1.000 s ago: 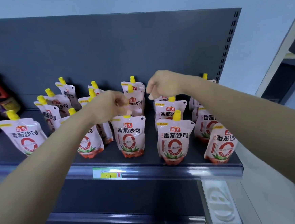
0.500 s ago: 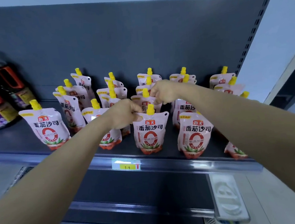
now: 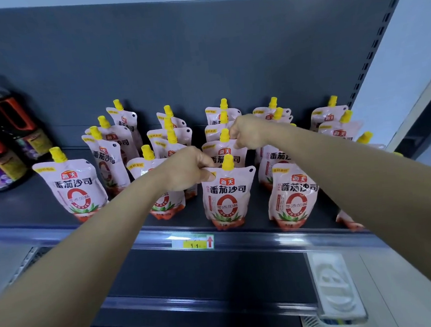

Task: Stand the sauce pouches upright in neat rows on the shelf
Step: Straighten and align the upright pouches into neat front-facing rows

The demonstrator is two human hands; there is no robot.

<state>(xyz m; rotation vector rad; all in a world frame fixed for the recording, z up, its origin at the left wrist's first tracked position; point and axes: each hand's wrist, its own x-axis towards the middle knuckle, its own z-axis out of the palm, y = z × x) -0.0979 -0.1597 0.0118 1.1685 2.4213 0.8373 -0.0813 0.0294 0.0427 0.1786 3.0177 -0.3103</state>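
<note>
Standing pouches (image 3: pixel 226 196) across dark grey shelf (image 3: pixel 19 207), pale wall (image 3: pixel 419 18) behind.

Dark sauce bottles (image 3: pixel 4 144) stand far left; a price tag (image 3: pixel 192 242) below.

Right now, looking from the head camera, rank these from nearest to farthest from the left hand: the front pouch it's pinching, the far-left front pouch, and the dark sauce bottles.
1. Pink yellow-capped front pouch, pinched at its top corner by the left hand.
2. Far-left front pouch, apart, to the left.
3. Dark sauce bottles, at the shelf's far left.
</note>
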